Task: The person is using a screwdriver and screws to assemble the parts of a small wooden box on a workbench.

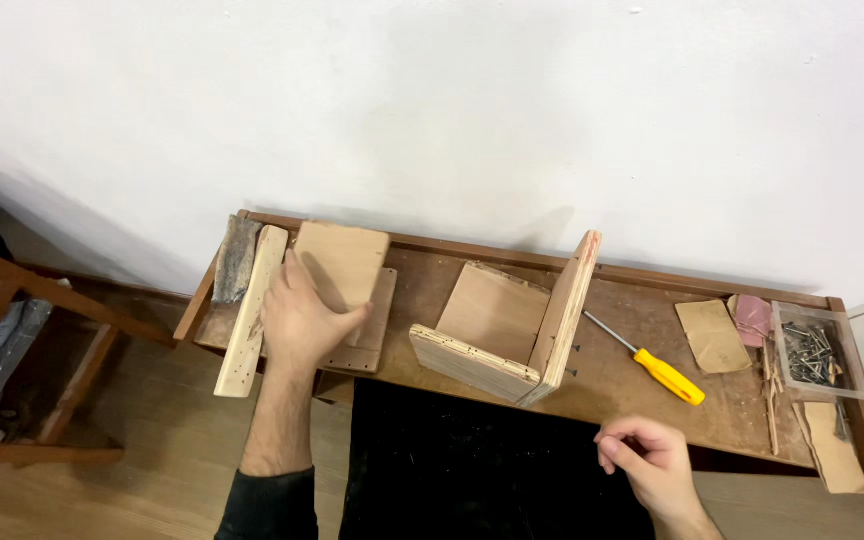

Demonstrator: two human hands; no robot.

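Laid the left hand (302,320) palm-down over the near left corner of a light wood panel (347,262), fingers loosely spread along its left edge, thumb stretched across the face; pressing rather than gripping, by the look of it. Found that panel stacked on a darker board (380,325) at the left end of the workbench (622,390), just beside a long pale strip with small holes (249,315) and a bark-edged slab (235,258).

Held the right hand (652,462) off the bench's near edge, fingertips pinched narrow against the thumb; could not tell whether anything small sat between them.

Noted mid-bench a part-built plywood box (492,325), one side panel (564,305) upright with fastener tips poking from its outer face. Further right: a yellow-handled screwdriver (652,365), sandpaper scraps (712,335) and a clear tray of nails (817,352).

Judged a flat, even palm best for keeping the top panel from sliding on the board beneath, with fingers kept clear of the strip alongside and of those exposed tips.
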